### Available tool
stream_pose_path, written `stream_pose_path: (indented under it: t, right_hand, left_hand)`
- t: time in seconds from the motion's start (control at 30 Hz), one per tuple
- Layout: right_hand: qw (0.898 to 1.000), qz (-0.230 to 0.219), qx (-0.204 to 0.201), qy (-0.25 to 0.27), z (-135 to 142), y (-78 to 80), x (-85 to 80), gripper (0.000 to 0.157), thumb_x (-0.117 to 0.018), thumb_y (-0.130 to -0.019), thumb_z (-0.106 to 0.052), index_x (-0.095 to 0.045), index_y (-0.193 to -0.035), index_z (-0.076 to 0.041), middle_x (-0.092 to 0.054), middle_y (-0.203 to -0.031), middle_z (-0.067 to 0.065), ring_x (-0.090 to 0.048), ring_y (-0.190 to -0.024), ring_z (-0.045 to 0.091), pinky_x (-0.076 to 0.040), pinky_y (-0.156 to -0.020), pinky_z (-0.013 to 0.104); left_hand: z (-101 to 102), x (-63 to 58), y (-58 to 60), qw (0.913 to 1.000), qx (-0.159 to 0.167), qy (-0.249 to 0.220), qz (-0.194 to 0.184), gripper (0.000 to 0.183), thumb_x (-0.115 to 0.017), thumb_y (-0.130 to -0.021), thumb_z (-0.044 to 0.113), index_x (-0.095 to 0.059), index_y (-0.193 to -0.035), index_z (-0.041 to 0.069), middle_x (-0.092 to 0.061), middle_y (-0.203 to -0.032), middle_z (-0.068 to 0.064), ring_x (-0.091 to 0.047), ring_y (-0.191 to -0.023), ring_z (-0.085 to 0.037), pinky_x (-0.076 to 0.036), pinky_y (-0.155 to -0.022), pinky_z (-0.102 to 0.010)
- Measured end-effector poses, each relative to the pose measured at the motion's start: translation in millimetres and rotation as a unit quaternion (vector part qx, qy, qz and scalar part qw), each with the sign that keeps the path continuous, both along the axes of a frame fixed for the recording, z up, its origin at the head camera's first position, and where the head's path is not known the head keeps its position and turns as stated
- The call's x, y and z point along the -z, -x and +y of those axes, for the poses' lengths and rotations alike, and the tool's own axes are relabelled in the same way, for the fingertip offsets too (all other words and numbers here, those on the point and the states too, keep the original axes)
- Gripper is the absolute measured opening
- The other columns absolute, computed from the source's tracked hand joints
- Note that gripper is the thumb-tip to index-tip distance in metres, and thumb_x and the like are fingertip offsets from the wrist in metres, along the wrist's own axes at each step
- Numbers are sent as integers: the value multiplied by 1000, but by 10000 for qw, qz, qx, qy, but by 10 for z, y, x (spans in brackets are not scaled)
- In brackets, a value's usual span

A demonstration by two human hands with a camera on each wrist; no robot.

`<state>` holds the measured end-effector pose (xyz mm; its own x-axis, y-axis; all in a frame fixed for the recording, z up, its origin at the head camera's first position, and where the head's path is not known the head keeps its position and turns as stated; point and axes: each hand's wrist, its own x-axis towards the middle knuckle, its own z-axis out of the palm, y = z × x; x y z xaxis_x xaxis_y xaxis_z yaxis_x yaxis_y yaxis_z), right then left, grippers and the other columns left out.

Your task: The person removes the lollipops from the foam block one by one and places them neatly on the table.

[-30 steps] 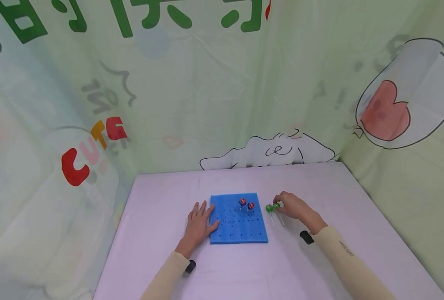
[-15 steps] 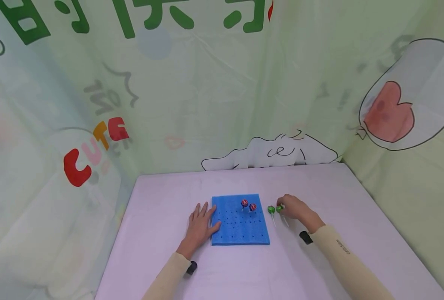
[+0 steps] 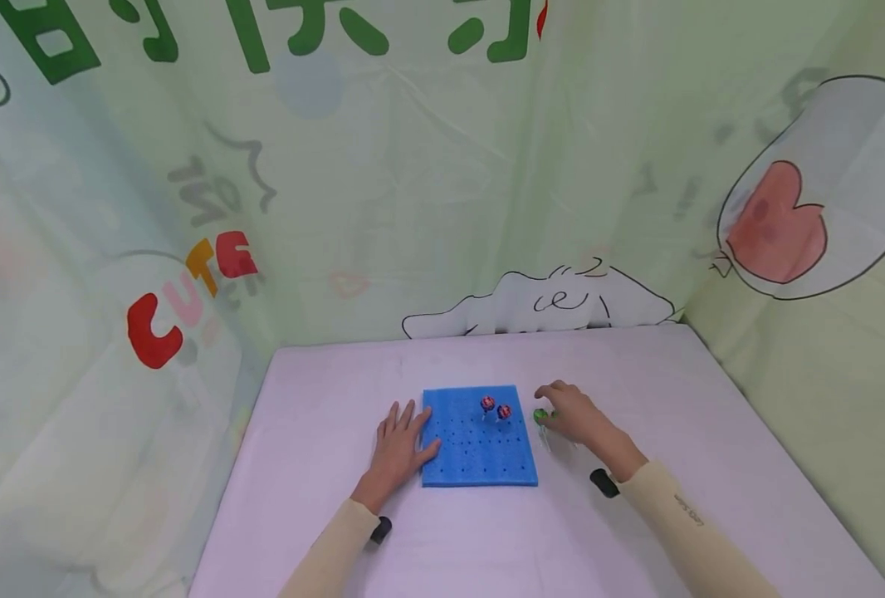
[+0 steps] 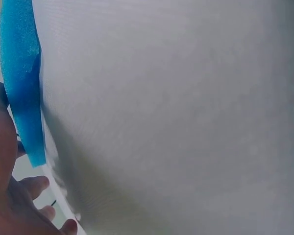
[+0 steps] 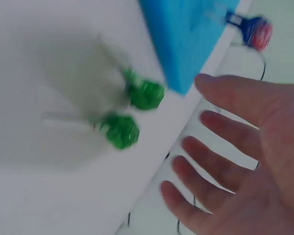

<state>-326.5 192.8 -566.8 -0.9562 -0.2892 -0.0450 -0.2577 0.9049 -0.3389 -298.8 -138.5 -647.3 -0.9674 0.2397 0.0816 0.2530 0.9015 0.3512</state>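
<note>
A blue foam board (image 3: 480,476) dotted with small holes lies on the table. My left hand (image 3: 396,455) rests at its left edge, fingers spread and thumb over the foam. Two red-and-blue wrapped lollipops (image 3: 487,404) stand upright in the board near its upper right. To the right of the board, a pair of green wrapped lollipops (image 5: 146,94) lie side by side on the table. My right hand (image 3: 579,418) hovers over them with fingers apart and nothing held; it partly hides one in the head view.
The pale lilac table (image 3: 353,548) ends at a printed curtain (image 3: 383,208) behind it. Curtains also close in the left and right sides. A black wrist camera (image 3: 604,483) sits under the right wrist.
My right hand has let go of the right-hand green lollipop and shifted a little left, its fingers spreading. That lollipop first moved slightly right, apart from the other. My left hand stays put.
</note>
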Motion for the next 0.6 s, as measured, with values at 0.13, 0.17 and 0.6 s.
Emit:
stream_pose_path:
  t: [0.13,0.17,0.6]
  right_hand:
    - [9947,953,-194,332,-222,-181,49,44,-78,-87,-15,-62,-127,-4,-57,-135,22,-54,-125,42,-50,-100,57]
    - [9923,1162,-219,370,-269,-210,86,46,-79,-86,-16,-61,-127,-4,-56,-136,21,-54,-126,42,-50,-101,56]
    - [9649,2579,-333,379,-549,-224,388,38,-81,-85,-17,-56,-113,-7,-56,-133,18,-54,-126,37,-51,-100,51]
  left_hand:
    - [6,-32,-8,10000,-10,-15,-42,69,-56,-97,56,-42,-154,21,-32,-164,-15,-19,-154,-43,-25,-119,-61]
    - [5,-38,-8,10000,-11,-4,-54,69,-56,-97,56,-41,-154,21,-32,-164,-15,-19,-154,-43,-25,-119,-61]
    - [3,-99,-42,9994,82,-342,-23,66,-60,-97,48,-45,-152,16,-33,-162,-20,-21,-152,-47,-25,-117,-66]
